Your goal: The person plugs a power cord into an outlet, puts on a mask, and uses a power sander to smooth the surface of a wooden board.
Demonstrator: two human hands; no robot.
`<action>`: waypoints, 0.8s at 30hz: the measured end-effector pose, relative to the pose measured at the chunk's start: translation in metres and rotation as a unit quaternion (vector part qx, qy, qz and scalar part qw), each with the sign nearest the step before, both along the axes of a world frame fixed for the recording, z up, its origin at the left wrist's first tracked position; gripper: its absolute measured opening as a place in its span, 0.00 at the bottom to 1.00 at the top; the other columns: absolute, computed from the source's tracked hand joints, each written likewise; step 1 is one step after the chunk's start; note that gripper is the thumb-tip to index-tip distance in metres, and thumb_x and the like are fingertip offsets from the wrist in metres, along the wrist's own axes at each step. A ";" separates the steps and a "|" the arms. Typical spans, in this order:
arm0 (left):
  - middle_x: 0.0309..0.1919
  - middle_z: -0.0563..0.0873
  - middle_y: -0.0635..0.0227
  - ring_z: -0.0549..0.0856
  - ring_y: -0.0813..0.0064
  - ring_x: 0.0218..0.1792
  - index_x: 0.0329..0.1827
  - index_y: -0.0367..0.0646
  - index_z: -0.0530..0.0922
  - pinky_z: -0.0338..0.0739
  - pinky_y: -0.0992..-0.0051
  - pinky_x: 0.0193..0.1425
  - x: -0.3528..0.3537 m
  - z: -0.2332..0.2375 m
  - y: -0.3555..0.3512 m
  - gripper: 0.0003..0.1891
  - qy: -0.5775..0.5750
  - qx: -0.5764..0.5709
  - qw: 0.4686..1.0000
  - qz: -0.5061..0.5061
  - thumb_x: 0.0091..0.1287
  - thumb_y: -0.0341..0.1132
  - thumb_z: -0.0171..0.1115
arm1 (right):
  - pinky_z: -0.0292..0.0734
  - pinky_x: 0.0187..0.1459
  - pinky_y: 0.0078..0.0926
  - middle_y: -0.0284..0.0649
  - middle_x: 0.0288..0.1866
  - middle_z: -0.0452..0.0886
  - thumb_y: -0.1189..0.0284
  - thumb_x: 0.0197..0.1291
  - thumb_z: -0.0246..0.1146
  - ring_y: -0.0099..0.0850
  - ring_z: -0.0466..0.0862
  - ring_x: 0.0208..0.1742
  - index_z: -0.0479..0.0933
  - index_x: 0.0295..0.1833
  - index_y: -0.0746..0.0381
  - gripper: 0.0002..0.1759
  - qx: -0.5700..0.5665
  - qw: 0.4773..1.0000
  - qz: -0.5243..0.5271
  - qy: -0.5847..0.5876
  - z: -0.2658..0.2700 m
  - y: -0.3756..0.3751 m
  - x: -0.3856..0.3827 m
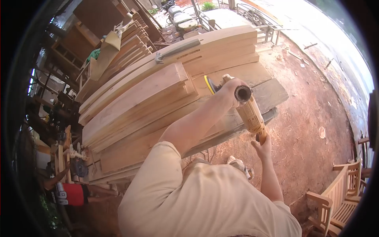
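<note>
A yellow power sander (251, 117) with a black, yellow-edged disc pad (211, 84) is held in both hands, off the right end of the stacked boards. My left hand (233, 90) is closed around its front part near the pad, beside a dark round opening. My right hand (262, 147) grips the rear end of its body. The pad is tilted on edge beside the wooden boards (134, 103); whether it touches wood cannot be made out. A hammer-like tool (177, 50) lies on the upper long board.
Slatted wooden pieces (132, 45) are stacked at the upper left. A person in a red and black shirt (71, 194) is at the lower left. A wooden bench (340, 199) stands at the lower right on reddish ground. A motorcycle (182, 19) is at the top.
</note>
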State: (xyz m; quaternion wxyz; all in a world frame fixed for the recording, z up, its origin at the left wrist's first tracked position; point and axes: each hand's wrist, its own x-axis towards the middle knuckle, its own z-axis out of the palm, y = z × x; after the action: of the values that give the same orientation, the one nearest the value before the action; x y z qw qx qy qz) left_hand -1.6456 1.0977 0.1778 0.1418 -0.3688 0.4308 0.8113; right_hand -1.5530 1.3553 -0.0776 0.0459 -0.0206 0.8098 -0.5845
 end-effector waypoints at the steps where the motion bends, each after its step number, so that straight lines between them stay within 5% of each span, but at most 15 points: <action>1: 0.28 0.81 0.68 0.79 0.75 0.22 0.40 0.47 0.78 0.71 0.72 0.24 -0.015 0.001 0.003 0.06 0.005 -0.005 1.000 0.002 0.66 0.31 0.67 | 0.80 0.52 0.42 0.47 0.49 0.85 0.66 0.53 0.79 0.44 0.86 0.48 0.76 0.56 0.65 0.28 0.101 0.995 0.001 0.001 0.004 -0.016 0.003; 3: 0.26 0.79 0.70 0.77 0.76 0.23 0.35 0.51 0.78 0.67 0.72 0.26 -0.040 -0.007 0.002 0.07 -0.052 0.088 0.986 0.132 0.71 0.39 0.65 | 0.78 0.57 0.53 0.56 0.52 0.84 0.63 0.52 0.79 0.59 0.83 0.56 0.74 0.58 0.63 0.32 0.250 0.964 -0.050 -0.082 0.029 -0.048 0.006; 6: 0.25 0.80 0.71 0.78 0.76 0.26 0.32 0.50 0.78 0.70 0.71 0.29 -0.035 -0.027 0.004 0.15 0.070 0.020 0.994 0.075 0.75 0.47 0.61 | 0.78 0.57 0.54 0.57 0.51 0.85 0.66 0.51 0.78 0.58 0.83 0.58 0.74 0.60 0.62 0.32 0.263 0.956 -0.017 -0.128 0.052 -0.040 -0.017; 7: 0.25 0.80 0.71 0.78 0.76 0.26 0.32 0.50 0.78 0.70 0.71 0.29 -0.021 -0.029 0.000 0.15 0.071 0.019 0.994 0.086 0.75 0.47 0.61 | 0.79 0.53 0.49 0.56 0.46 0.86 0.71 0.51 0.75 0.53 0.86 0.53 0.76 0.57 0.64 0.27 0.268 0.961 0.031 -0.060 0.022 -0.022 -0.032; 9: 0.25 0.82 0.71 0.78 0.79 0.26 0.34 0.50 0.81 0.70 0.73 0.30 0.019 -0.027 -0.004 0.16 0.211 -0.031 0.961 -0.178 0.75 0.50 0.63 | 0.80 0.48 0.42 0.49 0.39 0.87 0.77 0.48 0.72 0.45 0.88 0.44 0.78 0.52 0.65 0.23 0.199 0.968 0.126 -0.082 0.051 -0.006 -0.050; 12: 0.28 0.85 0.71 0.81 0.81 0.31 0.38 0.45 0.85 0.74 0.76 0.38 0.107 0.012 -0.031 0.15 0.369 -0.291 0.820 -0.326 0.73 0.48 0.68 | 0.76 0.30 0.36 0.36 0.28 0.78 0.83 0.44 0.71 0.31 0.81 0.27 0.76 0.47 0.65 0.21 0.166 0.948 0.191 -0.191 0.046 0.011 -0.093; 14: 0.30 0.86 0.72 0.83 0.81 0.34 0.40 0.42 0.85 0.76 0.75 0.42 0.171 0.027 -0.061 0.12 0.390 -0.354 0.786 -0.323 0.71 0.43 0.71 | 0.68 0.18 0.33 0.35 0.25 0.74 0.84 0.49 0.70 0.28 0.75 0.18 0.72 0.48 0.64 0.21 0.136 0.930 0.210 -0.268 0.062 0.010 -0.100; 19: 0.36 0.90 0.68 0.86 0.77 0.38 0.30 0.39 0.80 0.78 0.72 0.45 0.330 0.018 -0.112 0.12 0.400 -0.274 0.856 -0.180 0.65 0.32 0.76 | 0.73 0.18 0.38 0.40 0.26 0.75 0.83 0.54 0.67 0.35 0.77 0.19 0.69 0.56 0.62 0.24 0.181 0.915 0.214 -0.292 0.024 0.024 -0.128; 20: 0.39 0.91 0.66 0.88 0.72 0.39 0.23 0.38 0.76 0.78 0.72 0.45 0.352 0.006 -0.111 0.16 0.470 -0.260 0.828 -0.158 0.63 0.29 0.78 | 0.76 0.20 0.39 0.40 0.29 0.75 0.82 0.56 0.65 0.33 0.77 0.20 0.69 0.59 0.60 0.24 0.214 0.901 0.208 -0.314 0.017 0.028 -0.135; 21: 0.38 0.91 0.66 0.88 0.66 0.39 0.46 0.43 0.84 0.79 0.70 0.46 0.369 0.004 -0.111 0.10 0.554 -0.262 0.772 -0.168 0.64 0.29 0.77 | 0.77 0.21 0.42 0.39 0.29 0.75 0.78 0.57 0.65 0.34 0.78 0.22 0.68 0.62 0.59 0.27 0.223 0.897 0.241 -0.295 0.008 0.036 -0.146; 22: 0.39 0.91 0.64 0.88 0.64 0.38 0.76 0.63 0.70 0.80 0.66 0.46 0.385 0.021 -0.100 0.36 0.736 -0.227 0.634 -0.068 0.67 0.31 0.76 | 0.77 0.24 0.42 0.39 0.32 0.77 0.70 0.57 0.67 0.34 0.79 0.23 0.72 0.58 0.64 0.23 0.065 0.886 0.230 -0.398 0.009 0.045 -0.150; 23: 0.40 0.91 0.66 0.87 0.62 0.41 0.86 0.81 0.43 0.80 0.63 0.47 0.395 0.037 -0.104 0.54 0.757 -0.269 0.588 -0.092 0.69 0.33 0.74 | 0.77 0.25 0.42 0.39 0.33 0.77 0.70 0.57 0.67 0.35 0.79 0.24 0.71 0.59 0.64 0.24 0.073 0.890 0.221 -0.391 0.009 0.058 -0.141; 24: 0.40 0.91 0.66 0.87 0.62 0.41 0.86 0.81 0.43 0.80 0.63 0.47 0.407 0.046 -0.101 0.54 0.758 -0.281 0.584 -0.082 0.69 0.33 0.74 | 0.77 0.26 0.43 0.40 0.33 0.78 0.70 0.57 0.67 0.35 0.79 0.25 0.71 0.59 0.64 0.25 0.122 0.899 0.210 -0.365 0.012 0.050 -0.135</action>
State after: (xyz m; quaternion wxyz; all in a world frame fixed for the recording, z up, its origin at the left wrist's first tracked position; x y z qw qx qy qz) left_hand -1.2385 0.9971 0.2236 -0.2805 0.3951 0.6168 0.6203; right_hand -1.6881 1.4057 -0.0652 0.4619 0.0300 0.7782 -0.4244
